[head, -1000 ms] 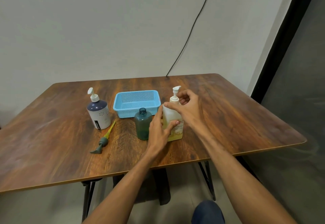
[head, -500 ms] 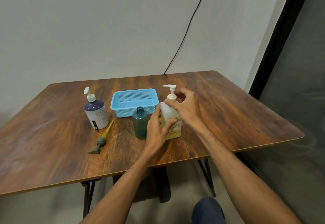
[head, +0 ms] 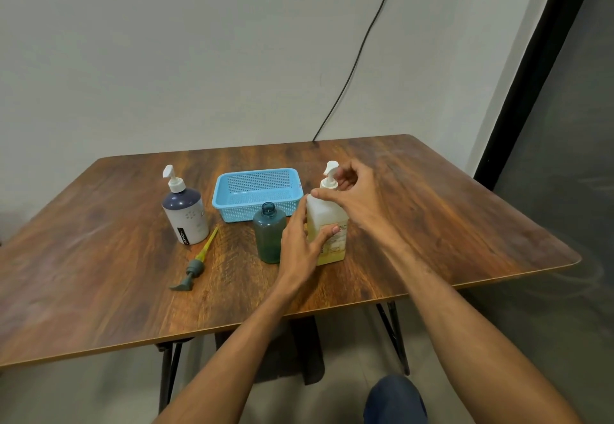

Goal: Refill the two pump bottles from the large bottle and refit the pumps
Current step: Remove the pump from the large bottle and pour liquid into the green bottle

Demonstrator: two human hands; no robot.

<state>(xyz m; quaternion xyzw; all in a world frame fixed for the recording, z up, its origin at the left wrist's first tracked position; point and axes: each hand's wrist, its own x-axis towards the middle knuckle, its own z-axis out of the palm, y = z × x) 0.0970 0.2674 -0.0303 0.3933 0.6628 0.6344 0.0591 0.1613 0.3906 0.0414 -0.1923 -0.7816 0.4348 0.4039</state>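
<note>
Probably slick, stiff: left hand fingers wrap yellow bottle mid-frame; right hand fingers curl round pump collar, best twist pt.

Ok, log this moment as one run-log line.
left hand: grips pale yellow square plastic pump bottle | right hand: grips its white pump | teal round bottle: open, upright | grey-yellow pump: lying on brown wooden table

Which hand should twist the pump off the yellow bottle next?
Right. The right hand curls round the pump at its collar, while the left hand grips the yellow bottle by its body, steadying it upright.
</note>
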